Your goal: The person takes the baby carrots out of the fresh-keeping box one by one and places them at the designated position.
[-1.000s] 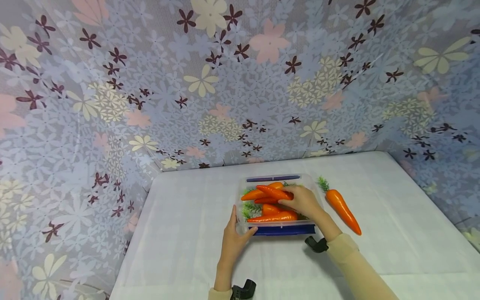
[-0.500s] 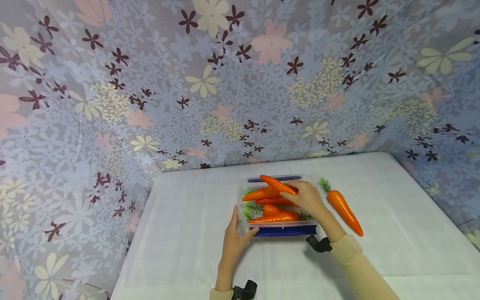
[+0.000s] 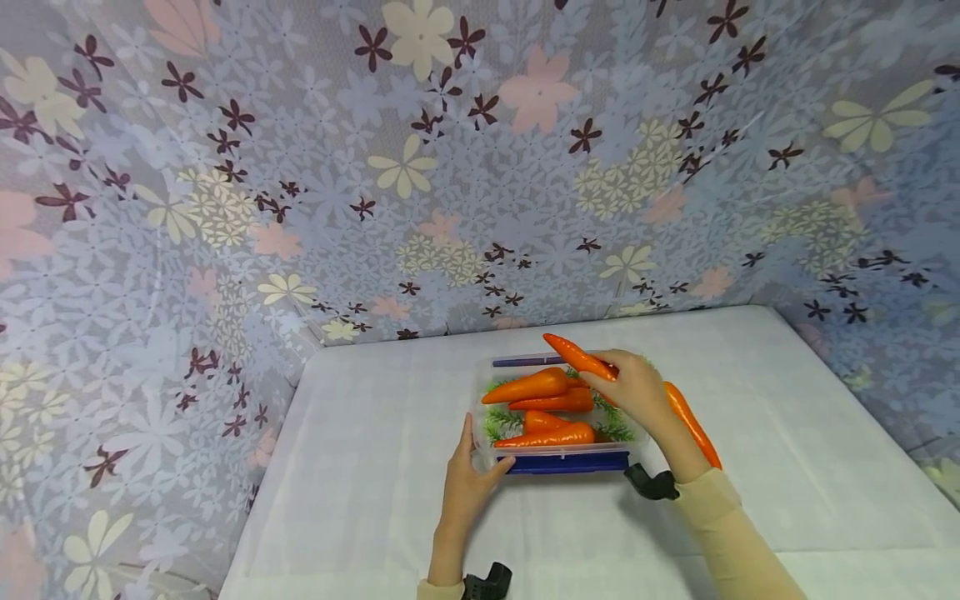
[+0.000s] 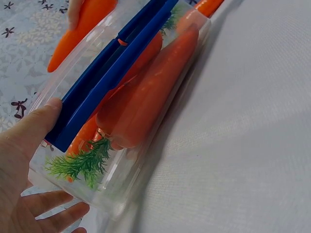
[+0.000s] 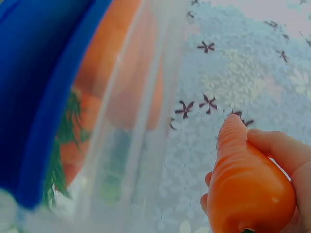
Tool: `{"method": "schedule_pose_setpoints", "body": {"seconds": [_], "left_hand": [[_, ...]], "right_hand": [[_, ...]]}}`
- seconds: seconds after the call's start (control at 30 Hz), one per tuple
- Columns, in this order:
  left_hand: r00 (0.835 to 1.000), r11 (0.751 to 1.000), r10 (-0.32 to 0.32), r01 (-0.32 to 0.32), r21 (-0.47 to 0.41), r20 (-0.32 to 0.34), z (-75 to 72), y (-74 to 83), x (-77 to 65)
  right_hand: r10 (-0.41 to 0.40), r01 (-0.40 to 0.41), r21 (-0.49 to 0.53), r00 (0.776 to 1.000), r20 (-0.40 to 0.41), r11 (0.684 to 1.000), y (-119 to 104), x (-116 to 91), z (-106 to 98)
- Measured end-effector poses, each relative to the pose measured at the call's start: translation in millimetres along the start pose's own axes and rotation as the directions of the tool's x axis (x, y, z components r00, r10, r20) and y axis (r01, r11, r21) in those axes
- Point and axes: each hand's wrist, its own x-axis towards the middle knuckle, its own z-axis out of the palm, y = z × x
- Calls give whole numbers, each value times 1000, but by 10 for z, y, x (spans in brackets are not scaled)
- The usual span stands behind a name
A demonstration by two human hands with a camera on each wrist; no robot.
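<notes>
My right hand (image 3: pixel 639 390) grips an orange carrot (image 3: pixel 572 354), raised over the back right part of the clear plastic box (image 3: pixel 486 367). Its narrow tip points up and left; in the right wrist view the thumb lies along one side of the carrot (image 5: pixel 250 189) and fingertips show on the other. My left hand (image 3: pixel 467 479) rests at the box's front left corner. In the left wrist view its thumb touches the blue latch (image 4: pixel 109 77) while the other fingers extend, spread, by the box's end. Several carrots (image 3: pixel 528 386) with green leafy tops lie inside the box.
Another carrot (image 3: pixel 693 429) lies on the white cloth (image 3: pixel 375 433) right of the box, partly hidden by my right arm. A second blue latch (image 3: pixel 517 362) runs along the box's back side. Floral fabric (image 3: pixel 450 167) hangs behind the table.
My right hand has lifted a carrot up from the pile and shifted it to the right and back. My left hand has stayed at the box's corner.
</notes>
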Motion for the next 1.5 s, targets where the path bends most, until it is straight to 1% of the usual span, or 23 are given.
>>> {"method": "schedule_pose_setpoints", "body": {"seconds": [0.13, 0.3, 0.53, 0.67, 0.83, 1.27, 1.5], "left_hand": [[1000, 1000, -6, 6, 2, -1, 2, 5, -2], [1000, 1000, 3, -3, 11, -3, 11, -4, -1], [1000, 1000, 2, -2, 21, -2, 24, -8, -7], [1000, 1000, -3, 3, 18, 3, 33, -3, -5], [1000, 1000, -10, 10, 16, 4, 40, -2, -6], [1000, 1000, -13, 13, 27, 0, 14, -6, -11], [1000, 1000, -18, 18, 19, 0, 2, 18, -26]], "right_hand": [[16, -17, -28, 1000, -22, 999, 47, -12, -84], [42, -45, -57, 998, -51, 997, 114, -31, -184], [109, -114, -65, 991, -78, 991, 229, -66, -314], [120, -129, -87, 987, -107, 988, 316, -78, -375], [143, -156, -101, 982, -119, 983, 402, -112, -437], [201, -222, -132, 968, -152, 966, 611, -228, -509], [246, -266, -131, 958, -148, 955, 744, -295, -525]]}}
